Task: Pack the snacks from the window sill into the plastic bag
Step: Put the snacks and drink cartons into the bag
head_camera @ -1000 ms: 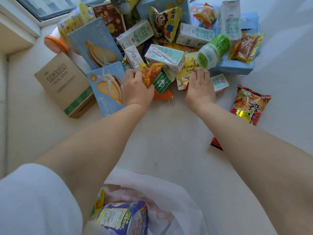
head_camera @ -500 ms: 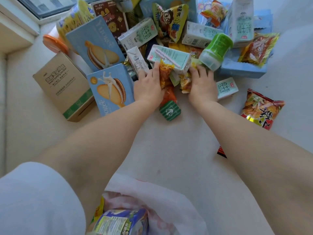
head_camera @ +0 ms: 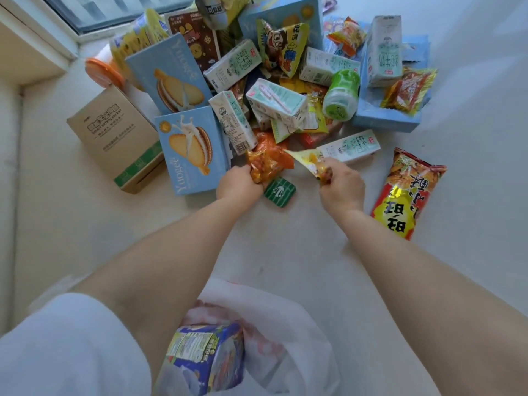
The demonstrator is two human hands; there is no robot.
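Hands: left point(head_camera: 238, 185) clutches crinkly orange packet point(head_camera: 268, 162), right point(head_camera: 341, 185) glossy yellow wrapper point(head_camera: 310, 162).

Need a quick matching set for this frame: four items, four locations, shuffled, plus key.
Items:
1. orange snack packet
2. yellow snack packet
3. green square packet
4. blue-and-yellow package

Places:
A. inside the plastic bag
B. gripped in the left hand
C. flat on the window sill between the two hands
D. pinched in the right hand

Pairs: 1-B, 2-D, 3-C, 4-A
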